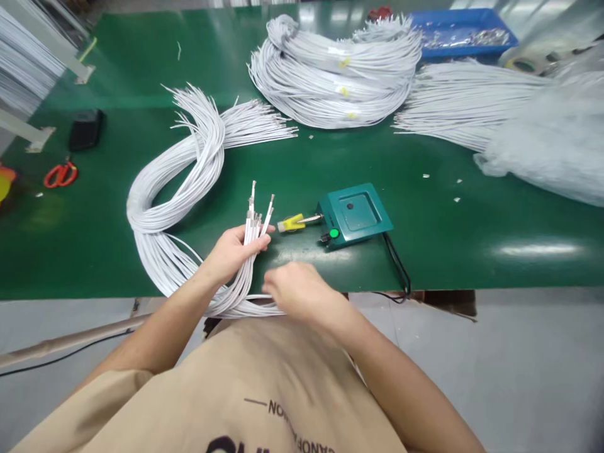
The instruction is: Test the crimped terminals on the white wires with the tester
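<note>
My left hand [236,251] is closed around a bunch of white cables [248,242], their bare-looking tips pointing up and away from me. Low at the table's front edge, my right hand [297,286] has its fingers curled in and slightly blurred, with a white cable running to the fingertips. The rest of this bundle [155,211] loops over the table to the left, crossed over itself. Just right of my left hand sits a small teal device [356,214] with a green button and a metal rod carrying a yellow tip [293,223].
Coiled white cable bundles [335,82] with yellow ties lie at the back. More straight cables [467,104] run under clear plastic [552,138] on the right. A blue tray [462,47] stands behind. Orange-handled snips [61,173] and a black object [86,129] lie left.
</note>
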